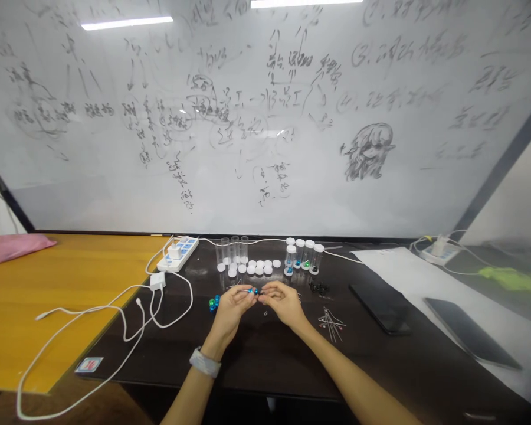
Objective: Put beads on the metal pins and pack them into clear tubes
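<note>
My left hand [232, 308] is closed in a pinch on a small shiny blue bead [251, 291], held just above the dark table. Close by on the right, the fingertips of my right hand [284, 302] are pressed together beside the bead. Whatever they grip is too small to make out. A little heap of blue and green beads [214, 303] lies left of my left hand. Beyond my right hand sits a pile of small black pieces [319, 287]. Several thin metal pins [331, 324] are scattered to the right, near my right forearm.
Clear tubes [235, 251] and loose white caps [259, 271] stand behind my hands. Capped tubes [307, 255] with coloured pieces are right of them. A power strip [178, 255] and white cables [128, 339] lie left; a black phone [379, 309] and a grey device [471, 332] right.
</note>
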Demonstrator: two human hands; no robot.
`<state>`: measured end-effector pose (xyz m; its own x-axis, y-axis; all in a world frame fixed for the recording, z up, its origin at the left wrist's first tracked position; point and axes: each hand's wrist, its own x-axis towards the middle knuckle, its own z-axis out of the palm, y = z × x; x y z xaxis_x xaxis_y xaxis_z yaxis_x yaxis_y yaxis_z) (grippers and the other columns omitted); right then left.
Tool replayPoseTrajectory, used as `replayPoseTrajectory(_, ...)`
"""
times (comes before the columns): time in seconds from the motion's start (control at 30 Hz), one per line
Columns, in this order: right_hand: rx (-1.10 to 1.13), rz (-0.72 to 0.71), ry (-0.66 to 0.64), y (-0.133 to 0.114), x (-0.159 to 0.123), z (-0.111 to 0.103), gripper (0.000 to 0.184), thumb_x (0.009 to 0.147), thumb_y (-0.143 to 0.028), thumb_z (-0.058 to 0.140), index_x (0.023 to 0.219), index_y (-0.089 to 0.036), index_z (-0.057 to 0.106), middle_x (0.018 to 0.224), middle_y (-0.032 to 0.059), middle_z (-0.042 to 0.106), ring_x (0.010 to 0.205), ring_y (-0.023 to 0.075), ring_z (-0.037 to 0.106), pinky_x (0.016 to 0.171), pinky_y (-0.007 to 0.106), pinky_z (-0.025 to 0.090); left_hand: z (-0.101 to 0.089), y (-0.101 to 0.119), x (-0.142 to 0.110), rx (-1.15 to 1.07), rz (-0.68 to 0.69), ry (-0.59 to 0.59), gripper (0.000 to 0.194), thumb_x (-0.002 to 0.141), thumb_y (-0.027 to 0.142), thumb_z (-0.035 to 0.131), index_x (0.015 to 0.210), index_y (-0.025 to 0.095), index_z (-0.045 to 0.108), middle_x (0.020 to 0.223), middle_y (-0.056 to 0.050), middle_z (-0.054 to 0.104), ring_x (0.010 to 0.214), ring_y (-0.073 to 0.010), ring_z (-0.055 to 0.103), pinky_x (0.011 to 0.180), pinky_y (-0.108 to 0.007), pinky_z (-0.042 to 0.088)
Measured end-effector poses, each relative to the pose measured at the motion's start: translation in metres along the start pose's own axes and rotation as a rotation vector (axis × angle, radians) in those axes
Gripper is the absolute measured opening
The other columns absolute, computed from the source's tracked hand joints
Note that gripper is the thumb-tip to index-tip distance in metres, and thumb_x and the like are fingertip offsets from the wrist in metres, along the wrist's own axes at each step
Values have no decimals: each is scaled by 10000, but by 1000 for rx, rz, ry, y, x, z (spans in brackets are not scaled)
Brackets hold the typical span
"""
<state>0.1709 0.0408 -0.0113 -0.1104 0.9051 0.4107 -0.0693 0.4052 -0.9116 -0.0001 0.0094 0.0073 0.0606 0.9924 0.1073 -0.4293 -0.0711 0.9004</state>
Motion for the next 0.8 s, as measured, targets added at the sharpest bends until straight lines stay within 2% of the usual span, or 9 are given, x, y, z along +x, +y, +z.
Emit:
replayPoseTrajectory(0.13, 3, -40, 0, 0, 0, 0, 309, 690, -392, 842, 883, -182, 721, 836, 59, 750, 788, 216, 731, 747, 337, 623, -1, -2, 0, 17, 2, 16, 396, 672, 295, 877, 979, 123, 696, 882, -104, 773, 819, -184, 729, 819, -290, 559)
replayPoseTrajectory(0.23, 12, -50, -2, 0, 0, -1, 297, 697, -388, 839, 886, -183, 733, 829, 57, 753, 789, 217, 734, 768, 342, 618, 0, -3, -1, 1, -7, 35, 401, 668, 298, 880, 976, 121, 693, 868, -103, 775, 807, -180, 730, 810, -286, 560)
replayPoseTrajectory(0.33, 27, -24, -3, 0, 0, -1, 304, 694, -399, 841, 872, -180, 727, 762, 52, 750, 723, 213, 733, 716, 331, 617, 1, -4, -2, -23, -3, 44, 410, 637, 286, 898, 954, 123, 694, 848, -92, 773, 794, -178, 729, 803, -283, 561)
replayPoseTrajectory(0.47, 27, 20, 2, 1, -1, 2, 320, 739, -470, 797, 813, -173, 703, 634, 37, 718, 572, 192, 700, 566, 292, 594, 3, -4, -3, -30, 14, 39, 415, 627, 271, 902, 956, 126, 694, 834, -84, 773, 804, -187, 732, 796, -285, 561)
replayPoseTrajectory(0.6, 28, 51, 4, -1, -2, 6, 386, 784, -549, 733, 820, -169, 673, 621, 30, 699, 488, 169, 661, 466, 262, 561, 5, -6, -5, -23, 29, 34, 411, 631, 273, 899, 951, 124, 689, 885, -108, 779, 833, -204, 737, 807, -302, 563)
replayPoseTrajectory(0.7, 46, 61, 5, -4, -3, 8, 413, 799, -575, 706, 862, -170, 658, 626, 24, 687, 484, 169, 658, 455, 266, 565, 6, -7, -5, -25, 39, 39, 409, 638, 279, 895, 954, 125, 686, 892, -113, 780, 830, -206, 739, 813, -314, 563)
replayPoseTrajectory(0.8, 26, 48, -24, -8, -5, 9, 417, 827, -574, 675, 880, -160, 681, 684, 49, 703, 558, 185, 688, 525, 293, 603, 6, -6, -5, -35, 42, 67, 415, 632, 290, 897, 952, 129, 687, 875, -107, 779, 830, -211, 739, 823, -326, 560)
